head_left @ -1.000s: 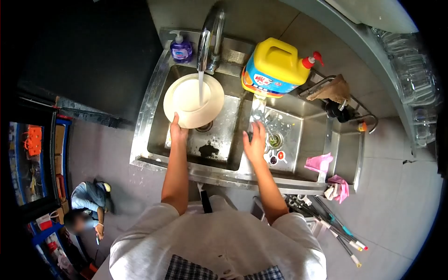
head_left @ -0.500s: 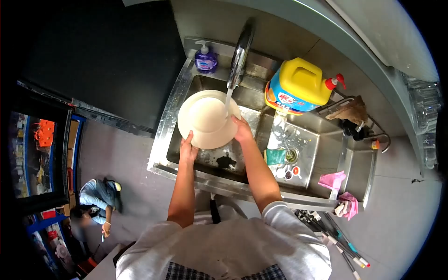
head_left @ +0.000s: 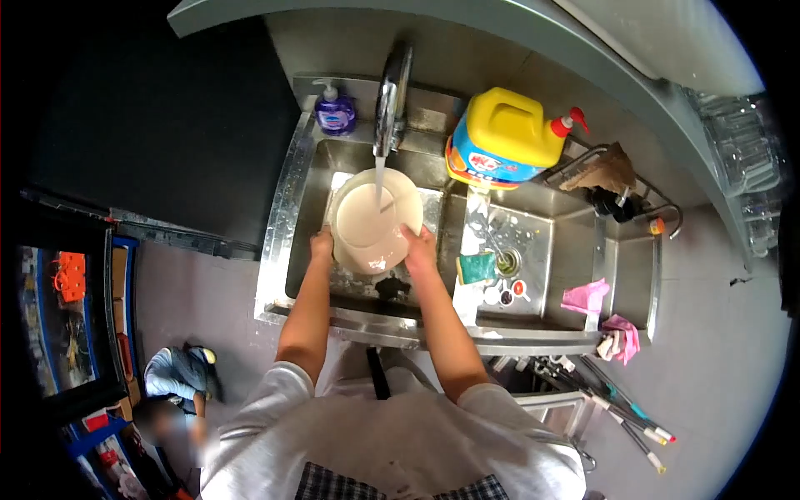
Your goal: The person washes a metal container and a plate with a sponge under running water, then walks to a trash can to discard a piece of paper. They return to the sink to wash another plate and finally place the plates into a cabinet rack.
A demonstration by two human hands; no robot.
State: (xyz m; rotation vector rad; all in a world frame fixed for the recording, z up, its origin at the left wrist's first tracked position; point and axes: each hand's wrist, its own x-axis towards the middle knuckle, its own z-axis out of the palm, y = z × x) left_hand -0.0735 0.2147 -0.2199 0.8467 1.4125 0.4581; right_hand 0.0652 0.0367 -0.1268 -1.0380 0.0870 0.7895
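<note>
A cream-coloured plate [head_left: 363,218] is held over the left sink basin [head_left: 310,179], tilted under the stream of a running faucet [head_left: 392,100]. Water lands on its face and a wet sheen shows along the lower rim. My left hand [head_left: 322,243] grips the plate's left edge, its fingers partly hidden behind the rim. On the right edge, my right hand [head_left: 421,247] holds on with the thumb on the upper face and the other fingers mostly underneath. Below the plate, a dark patch [head_left: 392,288] shows on the basin floor.
A purple soap bottle [head_left: 335,113] and a yellow detergent jug [head_left: 507,137] stand behind the sink. A green sponge [head_left: 477,267] sits by the right basin, near small cups [head_left: 506,296]. Pink cloths [head_left: 586,297] lie rightward. A person [head_left: 177,375] crouches at lower left.
The plate has tilted and turned under the water, with both hands still on it. My left hand has moved up the left rim. The whole view has shifted slightly.
</note>
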